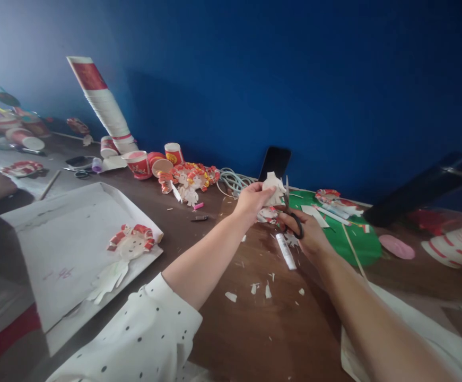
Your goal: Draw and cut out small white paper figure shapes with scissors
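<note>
My left hand (254, 200) pinches a white paper cutout (273, 189) with a notched edge, held above the brown table. Close on its right, my right hand (310, 232) grips black-handled scissors (296, 225), with a finger through the loop. The blades point up, right beside the cutout's edge; whether they touch the paper I cannot tell. Below the hands lies a red and white paper piece (268, 215), partly covered. A white glue stick (285, 251) rests on the table under my right hand, and paper scraps (254, 288) are scattered nearer to me.
A phone (275, 163) leans against the blue wall, near a coiled cable (234, 180). Red paper cups (138, 164) and paper-cup figures (191, 180) stand at the back. At left lies a large white sheet (75, 228); at right, a green disc (350, 239).
</note>
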Tool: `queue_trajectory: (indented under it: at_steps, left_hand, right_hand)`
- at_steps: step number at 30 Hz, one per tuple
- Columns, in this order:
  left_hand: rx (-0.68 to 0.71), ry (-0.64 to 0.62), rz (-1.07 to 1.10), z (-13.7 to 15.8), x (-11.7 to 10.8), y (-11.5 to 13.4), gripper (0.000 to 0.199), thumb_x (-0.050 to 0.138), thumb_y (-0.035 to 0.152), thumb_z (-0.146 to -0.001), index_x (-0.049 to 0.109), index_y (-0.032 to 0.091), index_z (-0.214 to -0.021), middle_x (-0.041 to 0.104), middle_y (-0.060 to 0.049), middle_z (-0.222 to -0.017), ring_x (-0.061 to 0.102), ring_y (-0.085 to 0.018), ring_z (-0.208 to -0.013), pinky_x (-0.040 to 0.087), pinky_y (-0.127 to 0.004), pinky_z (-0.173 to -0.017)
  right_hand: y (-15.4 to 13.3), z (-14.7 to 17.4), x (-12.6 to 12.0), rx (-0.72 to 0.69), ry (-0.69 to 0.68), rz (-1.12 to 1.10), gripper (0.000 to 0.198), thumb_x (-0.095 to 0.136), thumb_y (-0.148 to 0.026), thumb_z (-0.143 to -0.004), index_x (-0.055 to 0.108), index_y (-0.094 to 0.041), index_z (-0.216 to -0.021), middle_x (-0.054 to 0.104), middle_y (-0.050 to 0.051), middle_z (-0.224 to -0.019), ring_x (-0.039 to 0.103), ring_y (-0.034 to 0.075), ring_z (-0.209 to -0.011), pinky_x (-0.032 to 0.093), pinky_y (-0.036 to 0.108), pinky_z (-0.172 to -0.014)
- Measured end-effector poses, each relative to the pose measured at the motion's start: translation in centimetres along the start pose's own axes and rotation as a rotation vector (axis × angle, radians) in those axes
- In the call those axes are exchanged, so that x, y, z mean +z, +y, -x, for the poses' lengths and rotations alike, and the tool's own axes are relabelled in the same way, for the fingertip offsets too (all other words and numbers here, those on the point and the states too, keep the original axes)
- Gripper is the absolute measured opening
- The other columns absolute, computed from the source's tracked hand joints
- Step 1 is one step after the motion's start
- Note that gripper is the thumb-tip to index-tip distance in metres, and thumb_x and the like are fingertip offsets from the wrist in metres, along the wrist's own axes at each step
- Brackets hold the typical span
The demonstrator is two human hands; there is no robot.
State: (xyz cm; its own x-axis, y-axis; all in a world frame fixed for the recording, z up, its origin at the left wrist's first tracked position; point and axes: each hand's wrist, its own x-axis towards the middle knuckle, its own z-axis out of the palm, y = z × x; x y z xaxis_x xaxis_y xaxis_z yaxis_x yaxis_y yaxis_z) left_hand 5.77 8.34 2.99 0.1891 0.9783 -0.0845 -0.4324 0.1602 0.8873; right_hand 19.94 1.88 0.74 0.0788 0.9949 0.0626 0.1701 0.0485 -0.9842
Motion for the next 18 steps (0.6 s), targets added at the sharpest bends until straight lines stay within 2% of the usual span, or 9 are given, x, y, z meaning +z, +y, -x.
queue_trajectory:
  at_steps: [4,10,18]
  left_hand:
    - [0.005,0.024,0.013,0.0,0.0,-0.4,0.014,0.071,0.023,-0.076,0.059,0.015,-0.076,0.065,-0.004,-0.07,0.061,-0.013,-0.059,0.048,-0.026,-0.06]
    - [0.009,0.056,0.019,-0.2,0.1,-0.9,0.018,0.073,0.024,-0.074,0.057,0.016,-0.072,0.063,-0.002,-0.066,0.06,-0.012,-0.058,0.047,-0.025,-0.059]
    - [0.012,0.075,0.001,-0.1,0.2,-1.2,0.024,0.075,0.029,-0.071,0.055,0.017,-0.069,0.06,0.0,-0.063,0.056,-0.011,-0.055,0.042,-0.022,-0.054]
  right_hand:
    - [-0.2,0.1,0.2,0.024,0.013,0.002,0.039,0.075,-0.047,-0.072,0.075,-0.018,-0.098,0.054,-0.002,-0.061,0.045,0.012,-0.059,0.033,0.027,-0.056]
    - [-0.1,0.0,0.3,-0.013,0.028,0.04,0.037,0.072,-0.049,-0.074,0.073,-0.018,-0.095,0.052,-0.004,-0.058,0.043,0.011,-0.056,0.033,0.027,-0.055]
    - [-0.1,0.1,0.4,-0.016,0.03,0.066,0.031,0.071,-0.05,-0.075,0.069,-0.02,-0.076,0.052,-0.004,-0.058,0.041,0.011,-0.055,0.031,0.027,-0.053]
